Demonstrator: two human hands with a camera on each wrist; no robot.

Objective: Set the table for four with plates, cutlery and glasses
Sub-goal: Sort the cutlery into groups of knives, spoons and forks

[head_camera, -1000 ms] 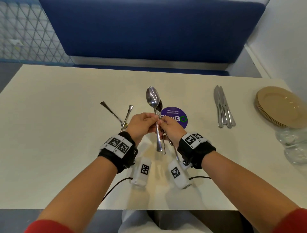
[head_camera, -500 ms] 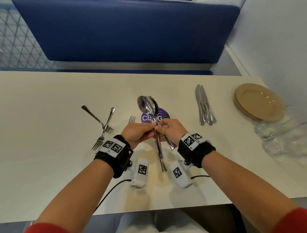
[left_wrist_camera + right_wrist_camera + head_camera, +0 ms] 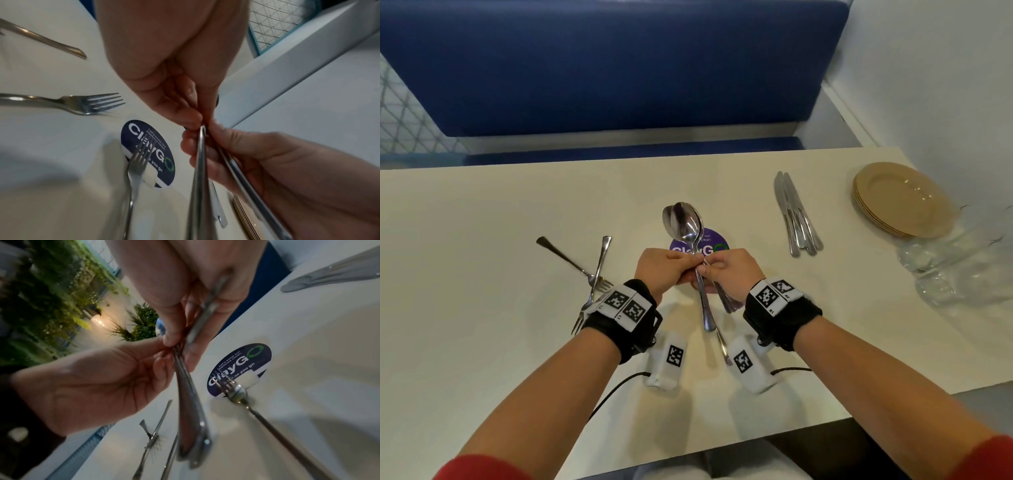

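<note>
You pinch the spoons (image 3: 685, 222) in both your left hand (image 3: 661, 270) and right hand (image 3: 732, 274), so next pull one free.

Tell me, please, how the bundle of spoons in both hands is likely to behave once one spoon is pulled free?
The spoons look like stiff polished metal, so they probably slide easily against each other. Their bowls nest, so one may drag its neighbour. Both hands pinch only the thin handles, so a loosened grip could let them fan or slip.

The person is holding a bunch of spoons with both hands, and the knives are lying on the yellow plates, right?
Not quite. Both hands, left hand and right hand, do hold the spoons, but the head view shows the knives lying on the bare table, apart from the plates.
</note>
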